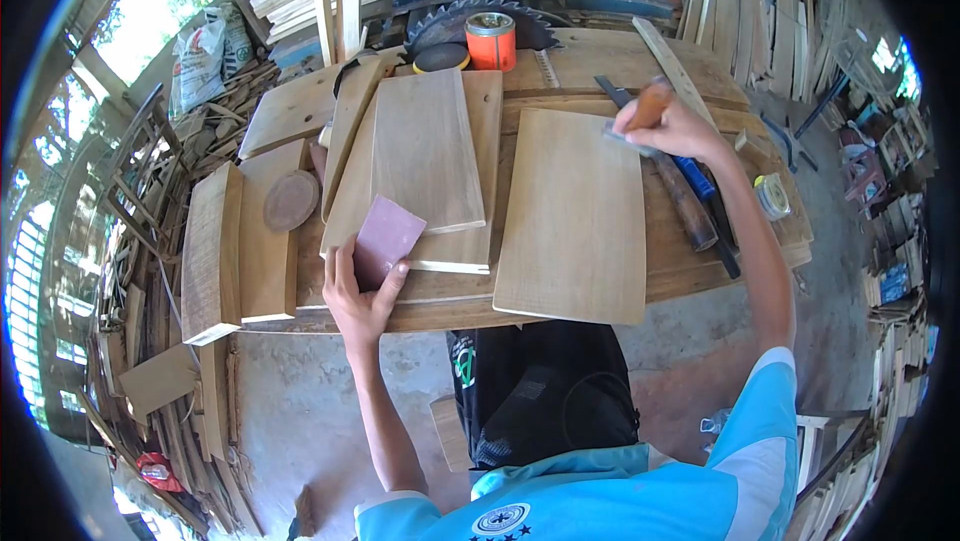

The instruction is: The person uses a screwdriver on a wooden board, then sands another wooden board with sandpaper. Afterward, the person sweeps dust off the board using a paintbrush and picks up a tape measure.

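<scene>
My left hand (358, 301) holds a flat pinkish piece of sandpaper (391, 237) between thumb and fingers, over the near edge of stacked wooden boards (428, 146). At the upper right corner of a pale, smooth rectangular board (572, 216), my right hand (672, 128) is closed round a wooden-handled tool (652, 103). Its far end looks like flat metal but is partly hidden and blurred. Right beside that hand lie a hammer-like wooden handle (685, 206) and a blue-handled tool (694, 177).
A circular saw blade (430, 26) and an orange can (491, 43) stand at the back of the wooden workbench (590, 81). A round wooden disc (291, 201) rests on boards at left. A tape roll (771, 197) sits at the right edge. Wood scraps pile up on both sides.
</scene>
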Action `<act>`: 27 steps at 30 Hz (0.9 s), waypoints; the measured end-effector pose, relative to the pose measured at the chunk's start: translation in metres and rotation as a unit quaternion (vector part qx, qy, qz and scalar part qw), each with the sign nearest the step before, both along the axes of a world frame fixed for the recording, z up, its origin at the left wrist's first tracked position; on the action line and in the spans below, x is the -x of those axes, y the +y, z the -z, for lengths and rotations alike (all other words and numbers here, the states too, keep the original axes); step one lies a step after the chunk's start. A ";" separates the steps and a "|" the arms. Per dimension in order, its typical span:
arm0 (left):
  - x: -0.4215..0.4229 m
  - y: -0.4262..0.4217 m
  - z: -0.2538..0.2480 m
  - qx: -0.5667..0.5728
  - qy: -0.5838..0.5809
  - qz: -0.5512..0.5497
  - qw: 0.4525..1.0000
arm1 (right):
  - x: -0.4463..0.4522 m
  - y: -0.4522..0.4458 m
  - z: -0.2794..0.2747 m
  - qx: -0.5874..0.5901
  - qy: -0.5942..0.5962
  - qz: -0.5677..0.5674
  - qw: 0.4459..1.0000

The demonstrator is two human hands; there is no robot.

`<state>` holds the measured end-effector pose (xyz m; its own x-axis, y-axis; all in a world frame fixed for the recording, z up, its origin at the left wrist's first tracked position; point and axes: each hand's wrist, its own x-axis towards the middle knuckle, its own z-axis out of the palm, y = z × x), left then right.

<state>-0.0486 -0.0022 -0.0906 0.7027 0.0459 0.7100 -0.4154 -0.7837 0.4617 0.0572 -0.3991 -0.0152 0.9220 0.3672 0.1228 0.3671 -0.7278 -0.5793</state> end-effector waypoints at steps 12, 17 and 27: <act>0.001 -0.001 0.001 -0.005 0.014 -0.019 1.000 | 0.033 -0.003 -0.028 -0.033 0.150 -0.158 0.975; 0.001 -0.001 0.001 -0.006 0.012 -0.014 1.000 | 0.059 0.003 -0.015 -0.027 0.116 -0.159 0.980; 0.001 0.001 0.004 -0.023 0.018 -0.026 0.999 | 0.076 0.014 -0.014 -0.079 0.090 -0.156 0.981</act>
<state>-0.0495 -0.0014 -0.0951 0.7250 0.0506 0.6869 -0.3573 -0.8250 0.4379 -0.0192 -0.3852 -0.0010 0.7798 0.6242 0.0466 0.4394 -0.4928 -0.7511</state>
